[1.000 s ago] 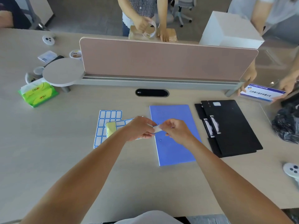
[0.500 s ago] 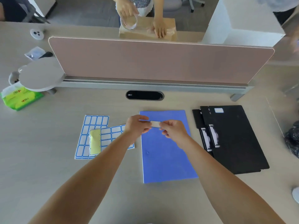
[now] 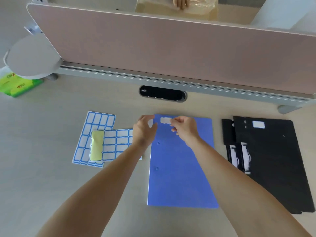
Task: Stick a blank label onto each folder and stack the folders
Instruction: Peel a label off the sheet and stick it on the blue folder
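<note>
Two hands are working at the far left corner of the folder. Your right hand (image 3: 184, 130) is pinching the right end of the small white rectangular label (image 3: 165, 120) between thumb and forefinger, with the other fingers curled beneath. Your left hand (image 3: 144, 130) is hovering just beside the label's left end, over the folder's corner. It is blurred, with a pale patch showing between thumb and fingers, so I cannot tell whether it is gripping anything or lying loose.

That label is sitting over the far left corner of the flat blue folder (image 3: 181, 168), which is lying on the pale wood-grain desk (image 3: 51, 194). Whether the label is already touching the cover or floating just above it is not clear.

To do this step well, be squaring the label's long edge to the folder's far edge before the glue is biting. Then be laying one end down first and sweeping a fingertip across to the other, so no bubble or crease is getting trapped. Be steadying the folder with your free hand while pressing, since a smooth cover is probably sliding easily on the desk.

Off to your right, the stack of black folders (image 3: 273, 159) is carrying a second white label (image 3: 258, 124) near its far edge, and matching that placement is giving you a tidy pile. On your left, the sheets of blue-bordered labels (image 3: 100, 127) are lying near at hand.
</note>
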Motion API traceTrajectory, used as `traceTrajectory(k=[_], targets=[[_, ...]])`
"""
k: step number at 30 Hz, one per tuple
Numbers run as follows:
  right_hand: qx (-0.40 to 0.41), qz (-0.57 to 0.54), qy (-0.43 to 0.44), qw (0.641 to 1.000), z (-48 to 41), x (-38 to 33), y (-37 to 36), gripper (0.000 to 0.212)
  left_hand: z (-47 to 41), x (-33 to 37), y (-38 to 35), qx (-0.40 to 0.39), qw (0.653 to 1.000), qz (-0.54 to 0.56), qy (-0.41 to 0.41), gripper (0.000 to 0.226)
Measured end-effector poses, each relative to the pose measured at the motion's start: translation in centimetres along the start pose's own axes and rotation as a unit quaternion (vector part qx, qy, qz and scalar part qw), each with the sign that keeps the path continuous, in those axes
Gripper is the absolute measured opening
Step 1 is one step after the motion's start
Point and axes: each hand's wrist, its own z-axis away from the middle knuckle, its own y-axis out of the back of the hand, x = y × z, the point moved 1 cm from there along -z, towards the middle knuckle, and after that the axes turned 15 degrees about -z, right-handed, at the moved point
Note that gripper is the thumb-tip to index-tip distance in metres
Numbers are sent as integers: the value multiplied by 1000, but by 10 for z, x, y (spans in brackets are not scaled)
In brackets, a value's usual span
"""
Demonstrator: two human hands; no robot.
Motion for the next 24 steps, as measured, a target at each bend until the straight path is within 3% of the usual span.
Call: traceTrajectory(k=[4, 8, 11, 24], targets=[[15, 23, 10, 1000, -4, 4, -1, 13, 5, -9, -13, 39, 979, -122, -157, 42], [19, 45, 20, 999, -7, 5, -2, 15, 12, -11, -21, 3, 951, -203, -231, 56], [24, 64, 25, 997, -9, 7, -4, 16, 13, -13, -26, -30, 936, -249, -246, 64], [40, 89, 21, 995, -11, 8, -6, 19, 14, -15, -29, -72, 918, -309, -236, 60]])
